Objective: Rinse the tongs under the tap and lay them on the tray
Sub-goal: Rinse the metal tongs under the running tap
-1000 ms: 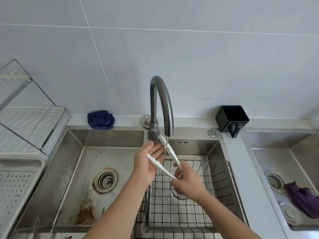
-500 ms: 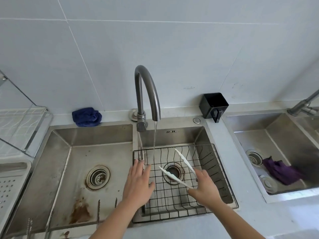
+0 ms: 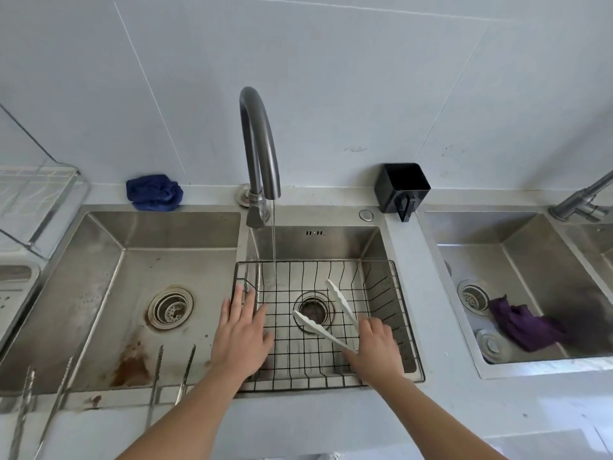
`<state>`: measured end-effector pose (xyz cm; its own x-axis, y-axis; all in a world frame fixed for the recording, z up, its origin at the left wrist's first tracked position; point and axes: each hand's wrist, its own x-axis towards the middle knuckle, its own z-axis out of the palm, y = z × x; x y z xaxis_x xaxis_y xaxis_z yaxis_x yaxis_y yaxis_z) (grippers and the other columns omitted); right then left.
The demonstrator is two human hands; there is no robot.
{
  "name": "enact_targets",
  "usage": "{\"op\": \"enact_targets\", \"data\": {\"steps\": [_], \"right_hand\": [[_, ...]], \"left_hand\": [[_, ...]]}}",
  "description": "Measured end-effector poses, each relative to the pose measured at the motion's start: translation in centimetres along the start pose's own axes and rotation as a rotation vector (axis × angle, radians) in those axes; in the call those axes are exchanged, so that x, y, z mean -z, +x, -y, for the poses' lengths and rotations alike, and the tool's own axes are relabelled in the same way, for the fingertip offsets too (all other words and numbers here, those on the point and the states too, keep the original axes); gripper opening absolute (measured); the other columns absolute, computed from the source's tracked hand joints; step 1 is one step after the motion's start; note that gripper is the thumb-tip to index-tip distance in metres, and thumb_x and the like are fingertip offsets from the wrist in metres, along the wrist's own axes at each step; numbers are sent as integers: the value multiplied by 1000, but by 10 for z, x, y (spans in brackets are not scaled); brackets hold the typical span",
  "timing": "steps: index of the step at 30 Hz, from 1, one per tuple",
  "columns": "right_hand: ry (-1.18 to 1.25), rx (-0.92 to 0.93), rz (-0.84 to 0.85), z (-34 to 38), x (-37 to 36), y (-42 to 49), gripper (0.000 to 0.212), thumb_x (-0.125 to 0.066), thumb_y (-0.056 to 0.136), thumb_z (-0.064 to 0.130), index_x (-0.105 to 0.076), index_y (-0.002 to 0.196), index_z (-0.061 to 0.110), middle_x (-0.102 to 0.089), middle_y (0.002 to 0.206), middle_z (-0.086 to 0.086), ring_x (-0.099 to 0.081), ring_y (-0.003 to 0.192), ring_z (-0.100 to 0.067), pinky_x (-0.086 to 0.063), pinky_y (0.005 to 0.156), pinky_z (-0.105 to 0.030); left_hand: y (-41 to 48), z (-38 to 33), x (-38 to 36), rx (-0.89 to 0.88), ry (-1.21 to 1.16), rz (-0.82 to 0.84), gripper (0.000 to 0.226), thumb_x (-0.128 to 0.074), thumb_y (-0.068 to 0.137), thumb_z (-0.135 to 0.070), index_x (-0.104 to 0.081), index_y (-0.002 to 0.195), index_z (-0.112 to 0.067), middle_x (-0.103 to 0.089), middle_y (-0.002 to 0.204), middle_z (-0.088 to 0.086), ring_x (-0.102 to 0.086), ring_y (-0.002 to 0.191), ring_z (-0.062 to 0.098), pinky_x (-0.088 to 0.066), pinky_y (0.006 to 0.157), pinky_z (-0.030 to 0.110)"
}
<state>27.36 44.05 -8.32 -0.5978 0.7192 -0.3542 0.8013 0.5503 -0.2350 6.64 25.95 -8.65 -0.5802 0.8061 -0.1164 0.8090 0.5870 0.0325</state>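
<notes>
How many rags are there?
2: a blue rag on the counter behind the left basin, and a purple rag in the right sink. More may lie out of view.

The mark (image 3: 315, 233) on the sink (image 3: 335, 247) is illegible.

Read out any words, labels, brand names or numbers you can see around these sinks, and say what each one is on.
Small dark mark on the back wall of the middle sink: too small and blurred to read.
No other text shows on the tap, tongs, wire rack or black cup.
</notes>
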Motion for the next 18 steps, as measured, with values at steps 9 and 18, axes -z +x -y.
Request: {"op": "enact_targets", "data": {"steps": [9, 18], "right_hand": [[70, 237, -110, 32, -19, -17, 48, -49, 100, 53, -56, 137, 22, -56, 137, 5, -47, 128, -24, -43, 105, -39], [-74, 269, -32, 36, -24, -18, 48, -37, 103, 56, -54, 136, 26, -54, 139, 6, -43, 130, -23, -40, 107, -39]], "left_hand": [[0, 0, -1, 6, 29, -17, 60, -50, 92, -50, -55, 144, -19, -28, 166, 15, -4, 157, 37, -7, 126, 55], [-32, -5, 24, 77, -103, -85, 64, -55, 95, -43, -42, 151, -16, -30, 164, 17, -19, 155, 34, -12, 127, 49]]}}
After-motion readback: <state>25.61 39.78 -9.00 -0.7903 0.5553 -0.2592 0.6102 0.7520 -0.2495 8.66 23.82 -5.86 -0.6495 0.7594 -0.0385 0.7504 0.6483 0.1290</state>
